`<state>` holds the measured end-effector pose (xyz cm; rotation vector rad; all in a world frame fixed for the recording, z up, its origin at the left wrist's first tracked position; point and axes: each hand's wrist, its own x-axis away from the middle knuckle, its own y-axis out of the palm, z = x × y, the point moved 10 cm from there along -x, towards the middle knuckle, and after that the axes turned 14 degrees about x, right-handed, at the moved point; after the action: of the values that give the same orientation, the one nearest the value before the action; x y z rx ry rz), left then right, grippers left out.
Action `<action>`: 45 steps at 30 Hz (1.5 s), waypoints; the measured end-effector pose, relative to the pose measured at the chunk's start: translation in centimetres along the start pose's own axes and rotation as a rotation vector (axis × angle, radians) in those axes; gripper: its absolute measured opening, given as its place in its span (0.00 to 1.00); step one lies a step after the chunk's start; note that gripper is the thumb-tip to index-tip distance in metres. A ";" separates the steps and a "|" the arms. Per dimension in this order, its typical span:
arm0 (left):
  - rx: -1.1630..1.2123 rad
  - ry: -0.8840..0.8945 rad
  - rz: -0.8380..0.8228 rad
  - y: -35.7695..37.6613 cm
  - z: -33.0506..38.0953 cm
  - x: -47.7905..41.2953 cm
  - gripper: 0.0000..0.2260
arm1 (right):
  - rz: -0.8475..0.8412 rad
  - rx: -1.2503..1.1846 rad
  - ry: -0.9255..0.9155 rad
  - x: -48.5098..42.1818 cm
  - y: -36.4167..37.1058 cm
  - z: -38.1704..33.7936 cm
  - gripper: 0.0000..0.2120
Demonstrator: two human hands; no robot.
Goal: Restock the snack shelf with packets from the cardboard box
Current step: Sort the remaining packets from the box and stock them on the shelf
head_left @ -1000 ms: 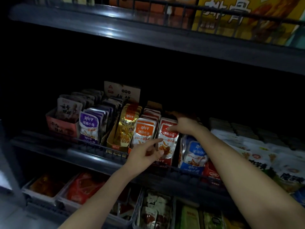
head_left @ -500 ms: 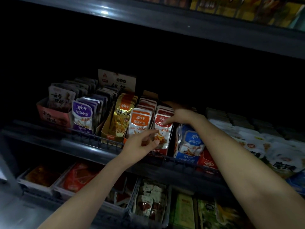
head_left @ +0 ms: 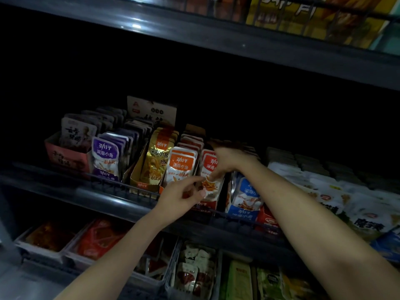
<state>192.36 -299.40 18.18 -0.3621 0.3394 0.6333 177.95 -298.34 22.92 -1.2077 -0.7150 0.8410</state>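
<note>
DIM SHOP AISLE: A person's right hand (head_left: 225, 162) reaches over the front red packet (head_left: 213, 190) on the snack shelf (head_left: 104, 198), pinching its top with the thumb on its face and the fingers behind. The left hand (head_left: 181, 197) hovers at that packet's left edge, forefinger and thumb parted; whether they grip it cannot be told. Orange packets (head_left: 181, 167) stand just left of it, blue packets (head_left: 246, 193) just right.
</note>
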 end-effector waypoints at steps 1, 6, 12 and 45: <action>-0.010 0.004 0.000 0.0 0.1 0.0 0.17 | 0.011 0.001 0.005 -0.2 0.2 0.1 0.36; -0.007 0.005 -0.026 0.1 0.2 -0.1 0.14 | 0.032 -0.133 0.066 -1.3 0.1 1.5 0.49; -0.011 -0.009 -0.019 0.0 -0.1 -0.2 0.16 | -0.118 -0.165 0.116 -1.6 0.8 2.5 0.41; -0.001 -0.014 0.019 -0.1 -0.2 0.0 0.13 | 0.112 0.065 0.017 -1.9 -1.0 2.0 0.54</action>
<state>192.36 -299.59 18.04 -0.3559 0.3289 0.6547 175.45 -299.16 24.23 -1.2034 -0.6059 0.9381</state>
